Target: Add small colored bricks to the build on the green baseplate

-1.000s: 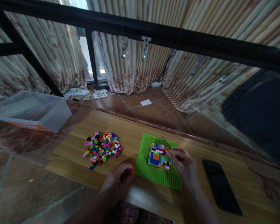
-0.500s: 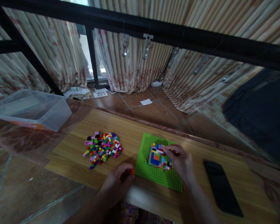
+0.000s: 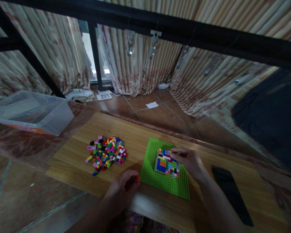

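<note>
My left hand (image 3: 122, 187) pinches a small orange-red toy brick (image 3: 138, 178) by the left edge of a green studded baseplate (image 3: 151, 181). On the baseplate sits a low block built of many coloured bricks (image 3: 167, 163), its top a patchwork of blue, orange, red, white and other colours. The fingers of my right hand (image 3: 188, 160) close over this block's upper right corner and touch it; whatever lies between the fingertips is hidden. To the left, a loose pile of small coloured bricks (image 3: 108, 153) is spread on the wooden board (image 3: 133, 145).
A black phone (image 3: 231, 195) lies right of the baseplate. At the far left stands a clear plastic bin (image 3: 60, 118). Beyond the board are a dark rail (image 3: 174, 30), curtains (image 3: 138, 68) and papers (image 3: 81, 94) on the tiled floor.
My right hand has turned slightly at the block's upper right corner, its wrist shifting right. My left hand keeps the orange-red brick in about the same place.
</note>
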Tool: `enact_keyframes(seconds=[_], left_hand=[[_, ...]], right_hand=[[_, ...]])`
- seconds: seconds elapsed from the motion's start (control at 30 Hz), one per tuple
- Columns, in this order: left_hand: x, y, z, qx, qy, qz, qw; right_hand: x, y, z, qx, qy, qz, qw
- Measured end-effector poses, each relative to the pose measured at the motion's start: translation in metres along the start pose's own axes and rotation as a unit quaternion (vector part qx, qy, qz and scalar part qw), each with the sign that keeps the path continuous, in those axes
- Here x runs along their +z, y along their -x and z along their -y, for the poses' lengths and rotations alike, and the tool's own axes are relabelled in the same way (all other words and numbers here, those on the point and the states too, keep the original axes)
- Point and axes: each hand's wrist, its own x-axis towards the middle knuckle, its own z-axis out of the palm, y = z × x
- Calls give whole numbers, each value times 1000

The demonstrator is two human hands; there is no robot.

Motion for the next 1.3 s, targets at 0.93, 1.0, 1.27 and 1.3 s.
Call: enact_keyframes(seconds=[0.93, 1.0, 1.27, 1.3], left_hand=[[1, -3, -67, -113, 385, 99, 910], [4, -2, -70, -112, 395, 118, 904], [23, -8, -67, -106, 369, 133, 914], [24, -10, -66, -97, 344, 131, 925]], right_hand=[[65, 126, 24, -199, 67, 1, 978], [61, 128, 22, -209, 76, -1, 975], [40, 123, 19, -200, 101, -19, 974], [35, 117, 17, -196, 108, -34, 974]])
